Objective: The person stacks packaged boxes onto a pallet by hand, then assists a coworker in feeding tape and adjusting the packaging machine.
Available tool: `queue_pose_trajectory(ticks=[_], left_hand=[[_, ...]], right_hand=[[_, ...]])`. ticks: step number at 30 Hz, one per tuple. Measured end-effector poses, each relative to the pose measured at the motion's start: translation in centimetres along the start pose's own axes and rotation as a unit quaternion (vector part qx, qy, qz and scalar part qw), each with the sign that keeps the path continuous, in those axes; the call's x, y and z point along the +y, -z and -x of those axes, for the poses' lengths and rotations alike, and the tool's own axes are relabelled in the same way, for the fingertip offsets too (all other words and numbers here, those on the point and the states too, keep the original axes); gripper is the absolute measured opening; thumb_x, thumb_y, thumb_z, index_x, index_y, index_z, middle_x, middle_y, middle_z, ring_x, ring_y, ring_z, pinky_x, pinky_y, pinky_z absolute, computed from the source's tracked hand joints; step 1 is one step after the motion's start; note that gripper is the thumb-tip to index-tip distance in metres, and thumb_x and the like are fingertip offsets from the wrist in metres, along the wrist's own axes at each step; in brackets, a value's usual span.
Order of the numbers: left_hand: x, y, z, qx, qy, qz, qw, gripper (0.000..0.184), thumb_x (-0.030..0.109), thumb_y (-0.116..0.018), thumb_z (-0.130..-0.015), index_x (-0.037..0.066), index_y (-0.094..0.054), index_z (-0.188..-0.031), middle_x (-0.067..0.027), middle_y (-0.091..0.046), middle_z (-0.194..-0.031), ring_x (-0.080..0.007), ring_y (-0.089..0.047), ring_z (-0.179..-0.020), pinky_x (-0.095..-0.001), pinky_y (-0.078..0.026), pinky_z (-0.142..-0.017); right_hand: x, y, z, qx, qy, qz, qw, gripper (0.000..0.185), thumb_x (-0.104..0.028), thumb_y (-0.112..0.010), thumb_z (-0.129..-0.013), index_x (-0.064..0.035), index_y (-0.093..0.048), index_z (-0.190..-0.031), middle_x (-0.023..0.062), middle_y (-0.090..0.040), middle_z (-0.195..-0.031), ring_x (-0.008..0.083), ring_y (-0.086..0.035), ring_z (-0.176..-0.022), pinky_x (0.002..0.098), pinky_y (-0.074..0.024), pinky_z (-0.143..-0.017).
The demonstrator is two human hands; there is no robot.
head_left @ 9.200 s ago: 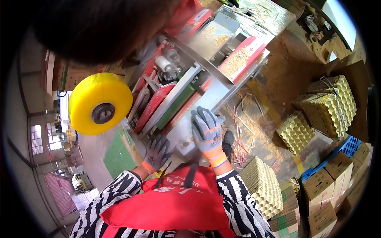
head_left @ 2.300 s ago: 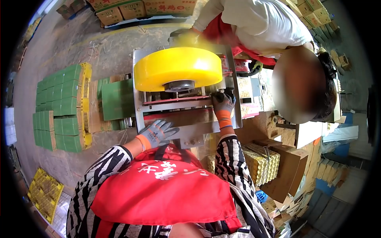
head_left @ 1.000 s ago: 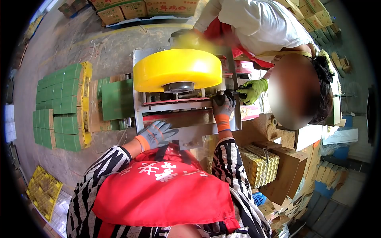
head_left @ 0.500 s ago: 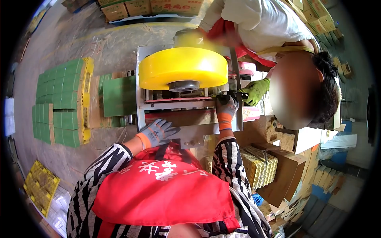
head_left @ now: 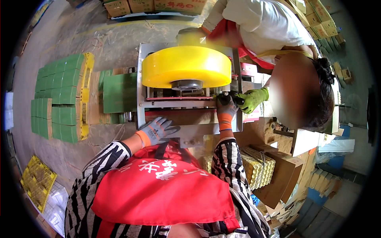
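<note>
My left hand (head_left: 157,131), in a grey glove with an orange cuff, lies with spread fingers on the near edge of a metal machine frame (head_left: 141,104). My right hand (head_left: 226,107), gloved alike, reaches into the machine's right side; its dark fingertips are curled near a small fitting below the yellow tape roll (head_left: 186,67), and what they hold, if anything, is hidden. A co-worker's green-gloved hand (head_left: 254,99) is right beside my right fingertips, with a dark object at its fingers. A red bar runs under the roll.
Stacked green cartons (head_left: 59,89) stand on a yellow pallet at the left. A green carton (head_left: 119,93) adjoins the machine's left side. The co-worker (head_left: 270,27) leans in from the upper right. Egg trays (head_left: 258,168) and a cardboard box (head_left: 278,178) lie at the lower right.
From the earliest frame, the view has turned and my right hand has moved into the machine. Lately the co-worker's green-gloved hand has come in from the right, up to my right fingertips.
</note>
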State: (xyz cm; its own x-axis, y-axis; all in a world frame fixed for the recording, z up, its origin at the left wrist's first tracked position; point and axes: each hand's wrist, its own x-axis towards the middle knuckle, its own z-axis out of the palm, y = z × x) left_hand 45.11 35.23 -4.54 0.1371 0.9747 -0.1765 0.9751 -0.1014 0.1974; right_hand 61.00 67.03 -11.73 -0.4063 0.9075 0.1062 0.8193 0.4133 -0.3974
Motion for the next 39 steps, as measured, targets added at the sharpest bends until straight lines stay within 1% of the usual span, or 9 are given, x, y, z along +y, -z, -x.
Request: queue_pose_trajectory(ticks=[12, 21, 24, 27, 32, 35, 37, 38, 39], left_hand=[[0.1, -0.1, 0.1, -0.005, -0.007, 0.003, 1.0, 0.053, 0.044, -0.041, -0.097, 0.022, -0.041, -0.145, -0.0173, -0.049, -0.138, -0.0335, -0.048, -0.124, -0.0447, -0.031, -0.108], [0.0, 0.0, 0.1, -0.012, -0.004, 0.016, 1.0, 0.053, 0.041, -0.041, -0.097, 0.023, -0.039, -0.147, -0.0186, -0.048, -0.139, -0.0345, -0.047, -0.125, -0.0454, -0.031, -0.109], [0.0, -0.2, 0.1, -0.015, -0.003, 0.031, 0.999, 0.054, 0.041, -0.042, -0.097, 0.023, -0.038, -0.147, -0.0194, -0.047, -0.14, -0.035, -0.046, -0.126, -0.046, -0.03, -0.109], [0.0, -0.6, 0.2, -0.009, -0.002, 0.03, 0.999, 0.055, 0.04, -0.044, -0.096, 0.023, -0.037, -0.148, -0.0198, -0.045, -0.141, -0.0354, -0.045, -0.127, -0.0463, -0.03, -0.11], [0.1, 0.9, -0.1, -0.039, 0.008, 0.066, 0.997, 0.062, 0.032, -0.051, -0.091, 0.024, -0.033, -0.15, -0.0199, -0.042, -0.144, -0.0362, -0.044, -0.129, -0.0471, -0.029, -0.111], [0.1, 0.5, -0.1, -0.041, 0.009, 0.059, 0.997, 0.067, 0.027, -0.053, -0.088, 0.024, -0.031, -0.151, -0.0193, -0.04, -0.146, -0.0365, -0.043, -0.13, -0.0479, -0.028, -0.112], [0.2, 0.7, -0.1, -0.044, 0.008, 0.044, 0.998, 0.064, 0.03, -0.051, -0.09, 0.024, -0.031, -0.151, -0.019, -0.04, -0.146, -0.0365, -0.042, -0.13, -0.0481, -0.028, -0.112], [0.3, 0.9, -0.1, -0.045, 0.007, 0.037, 0.998, 0.063, 0.032, -0.05, -0.091, 0.024, -0.031, -0.151, -0.0188, -0.04, -0.146, -0.0365, -0.042, -0.13, -0.0482, -0.028, -0.112], [0.4, 0.7, 0.0, -0.039, 0.009, 0.038, 0.998, 0.062, 0.034, -0.049, -0.093, 0.024, -0.031, -0.151, -0.0188, -0.04, -0.146, -0.0365, -0.043, -0.13, -0.0482, -0.028, -0.112]], right_hand=[[-3.7, 1.5, -0.3, -0.036, -0.096, 0.018, 0.995, 0.074, -0.056, -0.072, -0.073, -0.0108, -0.059, -0.13, 0.0161, -0.067, -0.114, 0.0369, -0.058, -0.113, 0.0504, -0.027, -0.111], [-4.4, 2.7, -0.5, 0.043, 0.005, -0.01, 0.999, 0.051, -0.046, -0.075, -0.07, -0.0071, -0.07, -0.102, 0.0135, -0.069, -0.107, 0.031, -0.058, -0.11, 0.0434, -0.0333, -0.105], [-3.7, 1.4, -0.6, 0.116, 0.047, -0.009, 0.992, 0.054, -0.041, -0.08, -0.068, -0.0087, -0.068, -0.11, 0.0123, -0.068, -0.108, 0.03, -0.057, -0.111, 0.0423, -0.0327, -0.106], [-3.8, 1.8, -0.5, 0.106, 0.045, 0.002, 0.993, 0.047, -0.044, -0.075, -0.07, -0.0086, -0.069, -0.1, 0.0115, -0.069, -0.106, 0.0305, -0.059, -0.107, 0.043, -0.0358, -0.102], [-4.4, 3.3, -0.6, -0.065, 0.045, -0.001, 0.997, 0.045, -0.042, -0.068, -0.079, -0.0088, -0.067, -0.108, 0.0112, -0.067, -0.112, 0.0302, -0.057, -0.111, 0.0435, -0.0346, -0.104], [-0.6, -0.3, 0.5, -0.073, 0.05, -0.094, 0.992, 0.06, -0.05, -0.052, -0.09, -0.0118, -0.046, -0.136, 0.0128, -0.045, -0.14, 0.03, -0.04, -0.129, 0.0419, -0.0256, -0.112], [1.7, -3.4, -0.3, -0.109, -0.023, -0.108, 0.988, 0.074, -0.055, -0.042, -0.094, -0.0167, -0.023, -0.154, 0.0113, -0.02, -0.16, 0.0284, -0.016, -0.147, 0.0397, -0.0115, -0.12], [6.7, -9.2, -1.4, -0.07, 0.03, -0.104, 0.992, 0.08, -0.059, -0.04, -0.092, -0.0158, -0.016, -0.155, 0.0092, -0.015, -0.161, 0.0258, -0.013, -0.148, 0.0418, -0.0057, -0.12], [6.9, -9.5, -1.4, -0.063, 0.043, -0.157, 0.985, 0.08, -0.06, -0.039, -0.092, -0.0157, -0.017, -0.155, 0.0089, -0.017, -0.161, 0.0256, -0.014, -0.148, 0.0438, -0.0049, -0.12]])
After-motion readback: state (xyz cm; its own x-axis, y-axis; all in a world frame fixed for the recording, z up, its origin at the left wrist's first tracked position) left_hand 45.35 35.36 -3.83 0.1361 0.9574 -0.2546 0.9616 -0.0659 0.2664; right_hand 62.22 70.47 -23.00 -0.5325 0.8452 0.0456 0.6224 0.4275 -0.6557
